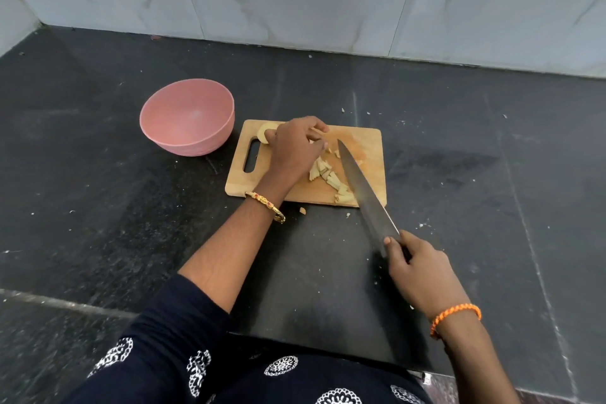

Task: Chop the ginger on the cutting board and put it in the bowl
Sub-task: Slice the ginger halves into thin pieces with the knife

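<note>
So far the pink bowl [187, 117], standing on the dark desk [98, 207] just beside the left end of the wooden cutting board [367, 141], holds nothing that can be seen, so the putting-in has not begun. At the board's far left corner, near the handle slot, lies an uncut piece of ginger [265, 134], a pale rounded lump partly hidden by the left hand [296, 146]. That grip is loosely curled over the board with its fingertips down among the pieces; whether it pinches the lump or only steadies it I cannot tell. To its right, along the middle of the board toward its near edge, lies a run of chopped ginger pieces [329, 175], and a few bits have strayed onto the desk just off the near edge. Right of those, the knife [357, 184] lies slanted across the board with its tip near the middle, and the right hand [423, 275] is wrapped firmly round its handle. By my reckoning the chopping is well along but unfinished, with the lump still to cut and everything still to move to the bowl.
</note>
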Motion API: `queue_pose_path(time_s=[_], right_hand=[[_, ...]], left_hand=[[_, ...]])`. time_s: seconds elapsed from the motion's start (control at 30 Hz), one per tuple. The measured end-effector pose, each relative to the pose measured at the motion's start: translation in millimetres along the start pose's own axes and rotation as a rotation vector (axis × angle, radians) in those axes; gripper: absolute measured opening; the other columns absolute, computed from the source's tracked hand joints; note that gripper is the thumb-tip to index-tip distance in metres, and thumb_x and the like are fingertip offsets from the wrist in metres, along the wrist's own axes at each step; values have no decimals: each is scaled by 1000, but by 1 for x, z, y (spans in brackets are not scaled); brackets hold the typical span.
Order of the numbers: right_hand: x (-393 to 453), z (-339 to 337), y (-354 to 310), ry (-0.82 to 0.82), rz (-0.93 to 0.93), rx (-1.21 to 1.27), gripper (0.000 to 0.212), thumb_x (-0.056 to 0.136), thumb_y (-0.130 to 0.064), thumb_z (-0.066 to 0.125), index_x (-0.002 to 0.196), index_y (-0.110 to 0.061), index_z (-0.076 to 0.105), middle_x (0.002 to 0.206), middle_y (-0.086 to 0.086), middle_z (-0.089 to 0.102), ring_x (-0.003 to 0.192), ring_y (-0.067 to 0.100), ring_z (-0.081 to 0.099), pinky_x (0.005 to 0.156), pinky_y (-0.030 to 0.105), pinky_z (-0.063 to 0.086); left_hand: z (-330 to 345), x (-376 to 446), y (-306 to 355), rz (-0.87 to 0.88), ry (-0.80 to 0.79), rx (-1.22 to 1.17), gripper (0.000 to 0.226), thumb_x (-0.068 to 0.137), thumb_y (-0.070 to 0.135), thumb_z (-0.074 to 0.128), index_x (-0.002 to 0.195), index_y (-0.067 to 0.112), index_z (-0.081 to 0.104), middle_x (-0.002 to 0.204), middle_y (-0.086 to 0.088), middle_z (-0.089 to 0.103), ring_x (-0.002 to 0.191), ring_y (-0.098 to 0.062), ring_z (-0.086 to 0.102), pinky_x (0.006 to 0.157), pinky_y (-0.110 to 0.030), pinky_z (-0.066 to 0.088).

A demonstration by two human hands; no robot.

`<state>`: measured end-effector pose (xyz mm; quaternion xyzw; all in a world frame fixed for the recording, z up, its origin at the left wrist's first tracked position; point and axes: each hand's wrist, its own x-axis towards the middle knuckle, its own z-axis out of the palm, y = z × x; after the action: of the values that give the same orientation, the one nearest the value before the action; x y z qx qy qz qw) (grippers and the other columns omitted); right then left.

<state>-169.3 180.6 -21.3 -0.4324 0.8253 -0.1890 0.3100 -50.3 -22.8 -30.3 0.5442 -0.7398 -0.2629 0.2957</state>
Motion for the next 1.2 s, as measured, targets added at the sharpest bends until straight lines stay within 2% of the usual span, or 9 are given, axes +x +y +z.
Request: queue_pose_path(time_s=[0.1,0.17,0.3,0.37,0.53,0.8,1.0,1.1,1.2], right_hand=[[-3,2,4,43,-2,133,28,97,-29,44,80,-12,57,59,5,55,61,20,51,57,27,40],[1,2,3,54,-7,161,29,97,-29,43,80,-10,57,59,5,53,61,21,49,56,24,39],[10,2,0,96,-16,216,31,97,-29,42,78,-8,55,61,5,52,64,20,48,55,27,36],[10,1,-1,94,-18,219,31,97,-29,42,77,-9,55,61,4,52,64,20,48,52,28,35],[8,1,-1,87,-25,201,30,97,-28,43,79,-7,55,61,4,50,57,19,46,50,28,33],[8,1,5,150,63,153,32,96,-31,43,68,-15,46,62,5,53,67,26,50,56,32,38],[10,1,-7,201,105,-11,24,94,-35,44,87,-12,48,70,7,54,74,35,55,62,33,42],[11,4,-14,232,90,-74,25,94,-35,43,89,-10,46,72,8,54,74,34,54,62,33,42],[6,9,-19,250,70,-82,25,94,-33,45,91,-8,49,78,8,51,80,33,51,63,33,38]], left_hand=[[-7,-9,5,6,48,-27,9,84,28,66,91,29,70,93,12,71,95,-8,60,81,-30,17],[-9,-19,7,33,23,8,17,85,37,63,99,31,69,105,14,67,109,-11,52,85,-32,18],[1,-49,2,131,-156,242,70,68,66,63,129,36,46,144,7,34,132,-19,21,100,-43,17],[11,-60,-3,188,-183,388,94,60,76,60,139,34,29,152,2,14,138,-23,10,105,-48,14],[19,-59,-12,191,-71,489,110,53,85,53,143,29,22,153,-5,8,139,-26,10,103,-50,19],[16,-42,-24,146,56,468,91,67,74,57,140,28,28,153,-6,13,139,-25,13,105,-52,17],[2,-28,-40,73,204,326,83,72,73,53,137,24,38,149,-7,25,140,-24,18,110,-49,9],[-11,-27,-53,-36,351,167,47,92,52,42,127,22,48,145,-5,33,139,-19,23,112,-47,3],[-23,-28,-61,-23,396,74,30,94,24,40,117,15,55,131,-3,49,128,-18,40,113,-42,16]])
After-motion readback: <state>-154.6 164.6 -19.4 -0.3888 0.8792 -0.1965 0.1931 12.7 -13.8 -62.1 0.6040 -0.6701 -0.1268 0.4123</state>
